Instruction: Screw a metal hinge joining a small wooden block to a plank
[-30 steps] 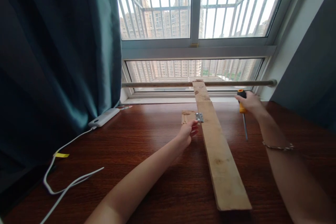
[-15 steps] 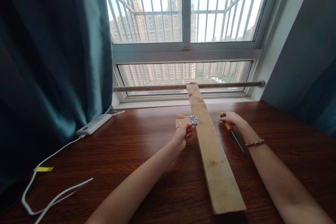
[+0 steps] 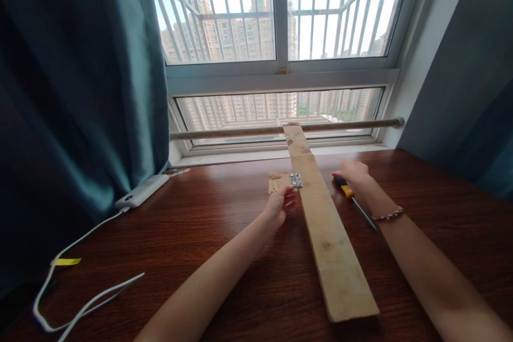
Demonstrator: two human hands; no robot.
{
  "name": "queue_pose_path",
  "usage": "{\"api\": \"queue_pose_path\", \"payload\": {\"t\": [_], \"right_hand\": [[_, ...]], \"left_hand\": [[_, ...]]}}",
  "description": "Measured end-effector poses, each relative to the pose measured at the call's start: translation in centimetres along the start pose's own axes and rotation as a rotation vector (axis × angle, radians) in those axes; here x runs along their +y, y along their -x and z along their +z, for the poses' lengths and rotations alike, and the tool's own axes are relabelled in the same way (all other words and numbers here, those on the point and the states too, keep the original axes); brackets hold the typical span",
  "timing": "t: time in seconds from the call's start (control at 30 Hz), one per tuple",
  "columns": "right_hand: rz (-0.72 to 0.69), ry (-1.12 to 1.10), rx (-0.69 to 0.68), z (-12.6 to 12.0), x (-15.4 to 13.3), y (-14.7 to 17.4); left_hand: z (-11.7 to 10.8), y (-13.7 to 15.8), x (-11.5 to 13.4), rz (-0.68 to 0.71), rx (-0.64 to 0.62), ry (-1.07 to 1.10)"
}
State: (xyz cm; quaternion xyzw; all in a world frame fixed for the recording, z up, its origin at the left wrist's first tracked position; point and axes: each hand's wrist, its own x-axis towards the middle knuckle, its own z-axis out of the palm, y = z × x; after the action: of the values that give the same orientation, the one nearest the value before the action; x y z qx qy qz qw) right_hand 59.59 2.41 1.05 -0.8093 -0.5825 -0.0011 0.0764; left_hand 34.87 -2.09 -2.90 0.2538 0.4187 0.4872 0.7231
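Note:
A long pale wooden board (image 3: 331,240) lies on the table, pointing toward the window. A small metal hinge (image 3: 296,180) bridges the board's left edge and a small wooden piece (image 3: 276,182) beside it. My left hand (image 3: 279,207) is closed, its thumb and index finger pinching at the hinge's near edge; the other fingers curl beneath. To the right of the board, a screwdriver (image 3: 348,191) with a black and yellow handle rests on the table, shaft toward me. My right hand (image 3: 353,173) is just above the handle's end, its fingers blurred by motion.
The brown wood-grain table (image 3: 208,214) reaches to the window sill. A metal rail (image 3: 232,133) crosses before the window, near the board's far end. On the left are a white power strip (image 3: 142,192), a white cable (image 3: 80,240) and a dark curtain (image 3: 120,75).
My right hand has risen slightly off the screwdriver's handle and its fingers have shifted. The left hand stays at the hinge. The view has tilted slightly.

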Motion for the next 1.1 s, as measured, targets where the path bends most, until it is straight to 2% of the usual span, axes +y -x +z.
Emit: {"api": "queue_pose_path", "payload": {"t": [0.03,0.07,0.1,0.17,0.23,0.27,0.37,0.47,0.63,1.1], "right_hand": [[-0.047,-0.045,0.082,-0.8,-0.9,0.5],[-0.154,-0.168,0.176,-1.5,-1.9,1.1],[-0.317,-0.323,0.191,-2.0,-3.0,1.7],[-0.627,-0.6,0.037,-2.1,-5.2,3.1],[-0.764,-0.764,-0.128,-1.4,-7.1,4.3],[-0.796,-0.814,-0.154,-0.8,-7.7,4.8],[-0.833,-0.865,-0.096,0.5,-8.7,5.6],[-0.824,-0.829,-0.046,0.9,-8.7,5.6],[-0.786,-0.824,-0.093,0.8,-8.5,5.2],[-0.713,-0.865,-0.102,1.1,-8.7,5.2]], "left_hand": [[0.0,0.0,0.0,-0.001,-0.004,0.002],[0.0,0.0,0.0,-0.001,-0.007,0.003],[0.0,0.1,0.0,0.0,-0.009,0.004],[0.1,0.2,0.1,0.001,-0.016,0.001],[0.1,0.2,0.1,0.005,-0.026,-0.01],[0.1,0.3,0.2,0.005,-0.028,-0.017],[0.0,0.2,0.2,0.008,-0.039,-0.029],[0.0,0.1,0.1,0.011,-0.06,-0.024],[-0.1,-0.1,0.0,0.003,-0.051,-0.028],[0.1,0.0,-0.4,0.025,-0.075,-0.058]]}}
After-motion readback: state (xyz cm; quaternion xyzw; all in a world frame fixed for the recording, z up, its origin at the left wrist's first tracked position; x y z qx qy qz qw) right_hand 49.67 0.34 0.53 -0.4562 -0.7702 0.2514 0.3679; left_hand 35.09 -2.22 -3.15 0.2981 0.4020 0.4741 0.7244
